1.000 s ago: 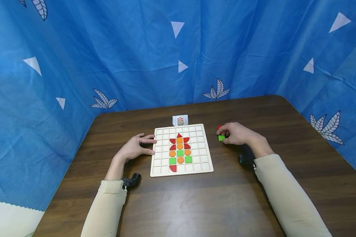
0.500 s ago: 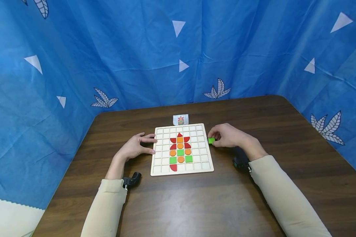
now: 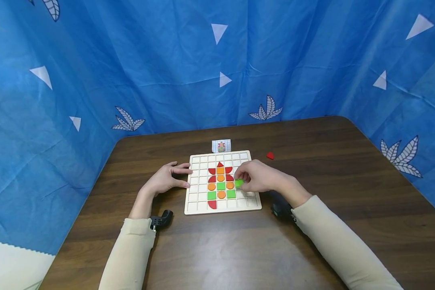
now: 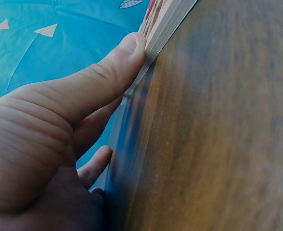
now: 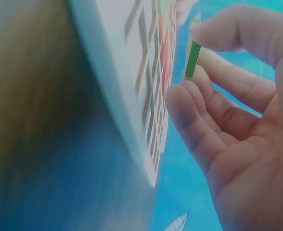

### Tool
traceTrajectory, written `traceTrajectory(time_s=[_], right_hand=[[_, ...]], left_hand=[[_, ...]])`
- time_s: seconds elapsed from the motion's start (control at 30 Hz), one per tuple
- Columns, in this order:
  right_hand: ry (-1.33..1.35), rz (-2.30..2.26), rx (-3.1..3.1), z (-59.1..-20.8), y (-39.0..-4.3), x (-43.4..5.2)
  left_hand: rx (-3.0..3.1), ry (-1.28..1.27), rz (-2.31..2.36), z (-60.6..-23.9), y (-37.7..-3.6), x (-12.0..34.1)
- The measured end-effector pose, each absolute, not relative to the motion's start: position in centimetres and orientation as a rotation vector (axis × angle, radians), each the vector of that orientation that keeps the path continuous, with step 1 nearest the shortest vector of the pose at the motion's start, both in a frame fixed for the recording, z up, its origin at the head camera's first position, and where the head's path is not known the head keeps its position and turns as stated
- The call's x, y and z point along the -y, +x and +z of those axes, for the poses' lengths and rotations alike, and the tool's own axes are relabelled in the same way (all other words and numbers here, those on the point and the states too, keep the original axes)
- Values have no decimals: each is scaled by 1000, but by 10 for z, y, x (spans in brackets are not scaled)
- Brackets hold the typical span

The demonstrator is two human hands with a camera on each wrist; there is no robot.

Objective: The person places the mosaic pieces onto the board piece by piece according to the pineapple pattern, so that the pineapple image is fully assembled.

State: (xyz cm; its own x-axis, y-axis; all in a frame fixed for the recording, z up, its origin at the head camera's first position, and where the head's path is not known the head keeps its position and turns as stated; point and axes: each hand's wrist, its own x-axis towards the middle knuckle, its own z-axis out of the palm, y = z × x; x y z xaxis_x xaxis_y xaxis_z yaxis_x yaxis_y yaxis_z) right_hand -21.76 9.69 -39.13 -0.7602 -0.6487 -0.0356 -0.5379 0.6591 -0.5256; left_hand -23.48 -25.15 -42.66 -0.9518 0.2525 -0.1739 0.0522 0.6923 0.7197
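Wrist view alone shows right hand (image 5: 237,125) grip pinching green tile (image 5: 193,57) clear above board (image 5: 132,96).

Pale wooden grid board (image 3: 199,201) on a dark brown woodgrain worktop (image 3: 239,249). Red, orange and green pieces (image 3: 220,186) fill its middle columns. A bright green tile (image 3: 239,183) just right of them (a lone red piece (image 3: 270,155) beyond the board's far-right corner). Behind the board: blue cloth (image 3: 148,60), white triangles and leaf sprigs.
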Motion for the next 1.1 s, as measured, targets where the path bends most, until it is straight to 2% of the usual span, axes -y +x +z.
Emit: traceTrajectory(time_s=[0.27,1.1], right_hand=[[-1153,-703,-2635,-385,-200,-74],[-1272,-577,-2661,-397,-171,-44]], left_hand=[[-2647,248,1127,-426,-236,252],[-2637,237,1131,-426,-234,251]])
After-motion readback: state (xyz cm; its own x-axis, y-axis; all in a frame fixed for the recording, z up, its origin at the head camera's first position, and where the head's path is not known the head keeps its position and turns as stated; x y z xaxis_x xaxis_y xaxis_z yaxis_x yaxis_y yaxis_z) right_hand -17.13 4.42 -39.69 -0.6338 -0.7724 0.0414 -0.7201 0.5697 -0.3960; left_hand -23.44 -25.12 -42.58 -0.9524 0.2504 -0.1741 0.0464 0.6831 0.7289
